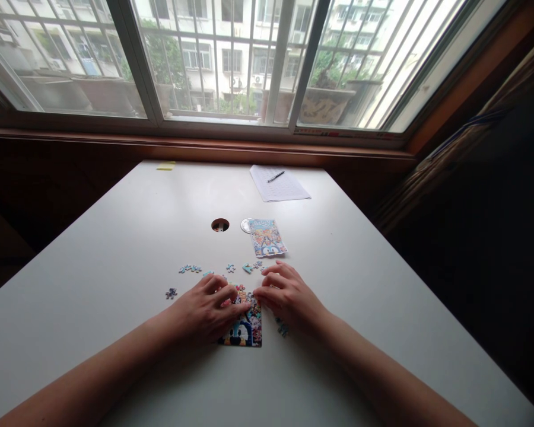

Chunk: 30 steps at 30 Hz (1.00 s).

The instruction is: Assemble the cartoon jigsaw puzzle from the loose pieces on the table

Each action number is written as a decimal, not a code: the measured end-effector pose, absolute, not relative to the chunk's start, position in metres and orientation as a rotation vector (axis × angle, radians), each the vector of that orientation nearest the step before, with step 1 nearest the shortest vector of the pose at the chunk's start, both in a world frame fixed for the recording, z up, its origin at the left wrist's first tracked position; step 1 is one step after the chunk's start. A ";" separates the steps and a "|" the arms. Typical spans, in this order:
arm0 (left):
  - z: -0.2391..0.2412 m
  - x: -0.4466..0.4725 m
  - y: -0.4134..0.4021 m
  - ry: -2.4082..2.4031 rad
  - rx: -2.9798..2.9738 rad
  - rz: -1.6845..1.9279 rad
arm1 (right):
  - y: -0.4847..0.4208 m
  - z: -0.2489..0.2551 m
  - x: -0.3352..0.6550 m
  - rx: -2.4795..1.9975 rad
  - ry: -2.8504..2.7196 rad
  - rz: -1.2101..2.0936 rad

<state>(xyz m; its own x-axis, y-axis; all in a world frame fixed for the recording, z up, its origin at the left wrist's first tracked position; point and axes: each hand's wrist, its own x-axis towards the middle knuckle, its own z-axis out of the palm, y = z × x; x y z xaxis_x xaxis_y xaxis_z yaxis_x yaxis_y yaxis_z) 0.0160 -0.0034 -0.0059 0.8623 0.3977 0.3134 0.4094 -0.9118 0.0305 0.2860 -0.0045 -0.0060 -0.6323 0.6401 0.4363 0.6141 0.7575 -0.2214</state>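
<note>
A partly assembled jigsaw puzzle point(249, 332) lies flat on the white table, its lower part showing a blue cartoon dog's face. My left hand point(213, 302) rests over the puzzle's left side, fingers spread and thumb reaching across the picture; it covers part of it. At the right edge of the puzzle is my right hand point(289, 293), fingers bent but apart, one fingertip touching that edge. No piece shows between its fingers. Loose puzzle pieces point(190, 268) lie above the hands. A dark piece point(171, 293) sits left of my left hand, and more pieces point(281, 327) lie beneath my right hand.
A picture card point(267, 238) overlaps a round silvery disc point(245, 225) beyond the puzzle. Left of it is a cable hole point(220, 225). Farther back are paper sheets point(280, 187) with a pen point(276, 177), and yellow sticky notes point(166, 166). A barred window stands behind the table point(115, 255).
</note>
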 end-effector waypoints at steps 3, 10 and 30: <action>-0.004 0.016 -0.004 -0.641 -2.993 -0.473 | -0.002 -0.002 0.285 -0.928 -2.502 0.049; -0.007 0.015 -0.003 -0.628 -2.992 -0.469 | 0.005 0.011 0.280 -0.872 -2.629 0.016; 0.002 0.007 0.002 -0.681 -3.031 -0.668 | 0.008 -0.003 0.281 -0.810 -2.485 0.067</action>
